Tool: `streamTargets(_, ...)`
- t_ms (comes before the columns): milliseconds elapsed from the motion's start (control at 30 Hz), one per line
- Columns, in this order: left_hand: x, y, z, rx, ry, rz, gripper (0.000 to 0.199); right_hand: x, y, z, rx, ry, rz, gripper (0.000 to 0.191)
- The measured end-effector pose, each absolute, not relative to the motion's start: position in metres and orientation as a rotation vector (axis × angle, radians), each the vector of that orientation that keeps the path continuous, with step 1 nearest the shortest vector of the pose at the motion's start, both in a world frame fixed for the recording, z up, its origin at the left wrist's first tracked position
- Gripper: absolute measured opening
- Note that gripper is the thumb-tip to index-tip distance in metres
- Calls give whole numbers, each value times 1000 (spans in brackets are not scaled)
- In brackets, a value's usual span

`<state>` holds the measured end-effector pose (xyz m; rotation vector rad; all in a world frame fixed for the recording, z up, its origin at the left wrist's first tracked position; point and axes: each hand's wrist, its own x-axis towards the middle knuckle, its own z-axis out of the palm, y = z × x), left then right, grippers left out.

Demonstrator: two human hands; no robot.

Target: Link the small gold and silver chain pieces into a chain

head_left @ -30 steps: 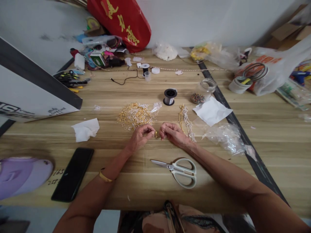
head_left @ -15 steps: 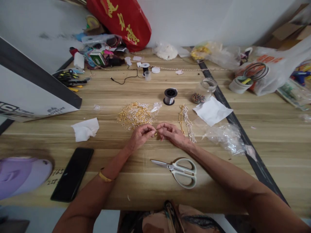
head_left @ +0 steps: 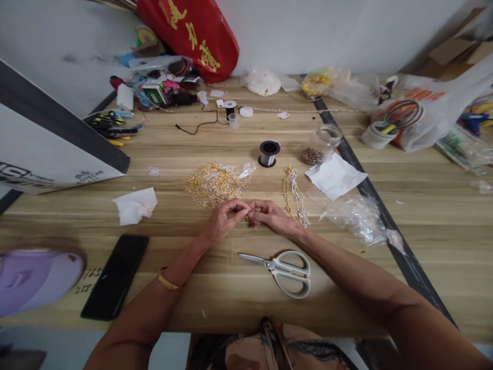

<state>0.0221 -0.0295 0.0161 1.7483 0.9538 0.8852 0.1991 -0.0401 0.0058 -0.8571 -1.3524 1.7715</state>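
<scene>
My left hand point(head_left: 225, 220) and my right hand point(head_left: 271, 216) meet at the fingertips above the table, both closed in a pinch. Just under the touching fingertips shows a small gold-coloured piece point(head_left: 247, 218); its exact shape is too small and covered to tell. Behind my left hand lies a heap of gold and silver chains point(head_left: 215, 182). Beside my right hand, a gold chain point(head_left: 286, 192) and several silver chains point(head_left: 298, 198) are laid out lengthwise. Scissors point(head_left: 283, 270) with pale handles lie nearer to me, blades partly apart.
A wire spool point(head_left: 268, 154) stands beyond the chains, with a glass jar point(head_left: 322, 144) of beads to its right. Crumpled clear plastic bags point(head_left: 356, 218) lie right of my forearm. At left are a black phone point(head_left: 114, 277), a white tissue point(head_left: 134, 205) and a large box point(head_left: 50, 139).
My left hand has shifted slightly right, and the fingertips are now pressed closer together. The chains and scissors stay in place.
</scene>
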Motion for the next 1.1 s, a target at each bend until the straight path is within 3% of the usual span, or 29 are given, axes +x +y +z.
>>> streamTargets(400,20,-25,12,1434,927,771,28,198,-42,4,-858,-1245,1684,26)
streamTargets(1100,14,-26,20,1236,837,745,27,195,-45,20,-1001,-1558,1425,30)
